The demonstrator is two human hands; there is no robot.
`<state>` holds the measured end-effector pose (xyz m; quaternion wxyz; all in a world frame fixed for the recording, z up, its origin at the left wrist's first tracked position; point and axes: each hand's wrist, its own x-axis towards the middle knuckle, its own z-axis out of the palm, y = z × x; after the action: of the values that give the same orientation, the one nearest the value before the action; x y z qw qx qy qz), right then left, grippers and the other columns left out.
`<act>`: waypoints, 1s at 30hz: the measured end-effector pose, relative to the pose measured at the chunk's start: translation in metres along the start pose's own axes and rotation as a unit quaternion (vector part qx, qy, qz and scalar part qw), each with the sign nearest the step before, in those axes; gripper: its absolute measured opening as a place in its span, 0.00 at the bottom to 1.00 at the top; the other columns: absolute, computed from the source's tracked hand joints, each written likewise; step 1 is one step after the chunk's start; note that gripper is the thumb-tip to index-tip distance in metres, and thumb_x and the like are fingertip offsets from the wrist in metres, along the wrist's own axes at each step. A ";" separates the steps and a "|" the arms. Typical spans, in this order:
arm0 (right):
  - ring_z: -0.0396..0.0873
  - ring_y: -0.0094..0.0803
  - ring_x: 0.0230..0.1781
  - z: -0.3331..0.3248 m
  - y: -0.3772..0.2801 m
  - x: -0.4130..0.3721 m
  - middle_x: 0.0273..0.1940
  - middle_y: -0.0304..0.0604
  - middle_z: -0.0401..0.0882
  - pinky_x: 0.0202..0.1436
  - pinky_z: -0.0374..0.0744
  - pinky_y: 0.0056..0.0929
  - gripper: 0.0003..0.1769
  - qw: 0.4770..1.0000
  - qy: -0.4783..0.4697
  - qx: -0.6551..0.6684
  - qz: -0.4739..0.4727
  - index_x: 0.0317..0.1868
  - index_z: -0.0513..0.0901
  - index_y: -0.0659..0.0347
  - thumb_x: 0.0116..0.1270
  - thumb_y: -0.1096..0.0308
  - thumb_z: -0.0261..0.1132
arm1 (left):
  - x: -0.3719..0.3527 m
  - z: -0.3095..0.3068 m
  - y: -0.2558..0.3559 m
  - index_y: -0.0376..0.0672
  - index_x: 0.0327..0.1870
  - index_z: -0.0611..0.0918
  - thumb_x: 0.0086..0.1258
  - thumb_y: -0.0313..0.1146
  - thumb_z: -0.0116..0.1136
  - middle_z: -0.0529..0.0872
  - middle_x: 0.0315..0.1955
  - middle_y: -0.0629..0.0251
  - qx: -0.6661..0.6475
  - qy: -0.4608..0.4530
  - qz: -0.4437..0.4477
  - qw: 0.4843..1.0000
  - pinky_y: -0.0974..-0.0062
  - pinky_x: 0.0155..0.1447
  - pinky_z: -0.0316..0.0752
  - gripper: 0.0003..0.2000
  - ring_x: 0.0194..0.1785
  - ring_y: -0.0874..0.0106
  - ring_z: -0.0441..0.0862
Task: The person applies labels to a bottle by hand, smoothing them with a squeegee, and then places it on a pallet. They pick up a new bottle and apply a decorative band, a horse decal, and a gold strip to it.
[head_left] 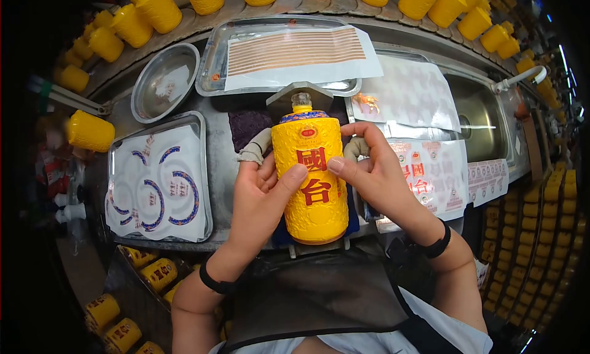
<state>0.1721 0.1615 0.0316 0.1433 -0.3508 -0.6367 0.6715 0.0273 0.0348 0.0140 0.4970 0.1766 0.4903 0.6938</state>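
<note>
A yellow embossed bottle [316, 216] with red characters, a small red oval emblem and a blue patterned band at its shoulder lies in front of me, its clear glass neck pointing away. My left hand [263, 191] holds its left side, thumb on the front. At the right side my right hand [375, 169] grips it, thumb by the upper character and index finger near the shoulder. Pale coverings wrap a finger on each hand. Behind the neck stands a grey metal bracket [283, 100]. A dark cloth [249, 129] is left of the bottle.
Left, a tray [208, 222] bears blue curved decals; a round metal bowl [140, 94] sits above it. A striped sheet [295, 56] lies on the back tray. Decal sheets [439, 169] and a sink [476, 117] are right. Yellow bottles [158, 8] line the curved conveyor.
</note>
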 end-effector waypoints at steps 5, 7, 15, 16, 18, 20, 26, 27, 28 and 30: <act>0.79 0.18 0.34 0.006 -0.003 0.003 0.41 0.43 0.77 0.31 0.77 0.18 0.29 1.000 0.003 0.015 -0.002 0.58 0.64 0.63 0.66 0.64 0.72 | 0.000 0.000 -0.002 0.34 0.72 0.57 0.72 0.26 0.62 0.73 0.65 0.48 0.000 0.006 0.009 1.000 0.70 0.68 0.72 0.33 0.66 0.67 0.74; 0.80 0.20 0.36 0.005 -0.008 0.003 0.42 0.44 0.77 0.32 0.78 0.19 0.30 1.000 -0.008 0.003 0.009 0.58 0.63 0.63 0.66 0.65 0.73 | -0.001 -0.001 -0.002 0.34 0.72 0.57 0.72 0.26 0.62 0.73 0.65 0.48 0.001 0.001 0.008 1.000 0.70 0.68 0.72 0.33 0.66 0.67 0.75; 0.77 0.19 0.36 0.003 0.002 0.010 0.39 0.42 0.76 0.34 0.77 0.19 0.29 0.999 -0.006 0.034 -0.016 0.56 0.64 0.64 0.66 0.61 0.72 | 0.001 -0.001 -0.001 0.33 0.72 0.57 0.73 0.26 0.61 0.74 0.64 0.48 -0.010 -0.003 0.013 1.000 0.71 0.67 0.73 0.32 0.65 0.67 0.75; 0.76 0.18 0.34 0.004 0.006 0.012 0.38 0.41 0.75 0.33 0.76 0.18 0.29 0.999 0.001 0.030 -0.023 0.56 0.65 0.64 0.66 0.61 0.72 | 0.003 0.000 0.000 0.33 0.72 0.57 0.73 0.26 0.61 0.74 0.64 0.48 -0.017 -0.001 0.011 1.000 0.71 0.67 0.73 0.32 0.65 0.67 0.75; 0.74 0.17 0.32 0.004 0.014 0.015 0.36 0.39 0.75 0.31 0.74 0.18 0.28 0.999 0.014 0.015 -0.037 0.55 0.66 0.64 0.66 0.59 0.72 | 0.004 0.001 0.000 0.33 0.71 0.56 0.73 0.27 0.61 0.74 0.63 0.48 -0.024 0.005 0.007 1.000 0.71 0.66 0.74 0.32 0.65 0.68 0.76; 0.71 0.16 0.30 0.003 0.019 0.018 0.34 0.38 0.74 0.29 0.71 0.18 0.28 0.998 0.023 -0.006 -0.050 0.54 0.67 0.64 0.66 0.58 0.72 | 0.007 0.001 -0.002 0.33 0.71 0.56 0.73 0.27 0.61 0.74 0.63 0.48 -0.026 0.016 0.003 1.000 0.71 0.65 0.74 0.32 0.64 0.68 0.76; 0.70 0.17 0.29 0.002 0.016 0.017 0.35 0.38 0.74 0.29 0.70 0.19 0.28 0.999 0.017 -0.024 -0.037 0.54 0.67 0.63 0.66 0.57 0.72 | 0.007 0.002 -0.002 0.32 0.71 0.56 0.73 0.27 0.62 0.75 0.62 0.48 -0.012 0.010 0.006 1.000 0.71 0.65 0.75 0.32 0.63 0.68 0.77; 0.70 0.17 0.29 0.003 0.017 0.017 0.35 0.39 0.74 0.28 0.70 0.19 0.28 0.999 0.020 -0.009 -0.048 0.54 0.67 0.63 0.66 0.56 0.72 | 0.007 0.001 -0.002 0.32 0.71 0.56 0.72 0.28 0.62 0.75 0.62 0.47 -0.008 0.011 0.005 1.000 0.71 0.65 0.75 0.33 0.63 0.68 0.77; 0.70 0.17 0.29 0.005 0.018 0.018 0.35 0.39 0.74 0.28 0.70 0.19 0.28 0.998 0.023 0.005 -0.059 0.54 0.67 0.63 0.66 0.56 0.72 | 0.007 0.000 -0.002 0.32 0.71 0.56 0.72 0.28 0.63 0.75 0.62 0.47 -0.004 0.012 0.004 1.000 0.71 0.65 0.75 0.33 0.63 0.68 0.77; 0.71 0.17 0.30 0.005 0.017 0.018 0.35 0.39 0.75 0.28 0.71 0.19 0.29 0.997 0.024 0.007 -0.066 0.53 0.67 0.63 0.66 0.56 0.72 | 0.009 -0.001 -0.003 0.31 0.72 0.55 0.71 0.28 0.64 0.75 0.62 0.46 0.005 0.019 0.010 1.000 0.72 0.64 0.75 0.35 0.63 0.68 0.77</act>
<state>0.1601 0.1667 0.0097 0.2057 -0.3230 -0.6501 0.6563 0.0241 0.0423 0.0093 0.4801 0.1708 0.5008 0.6997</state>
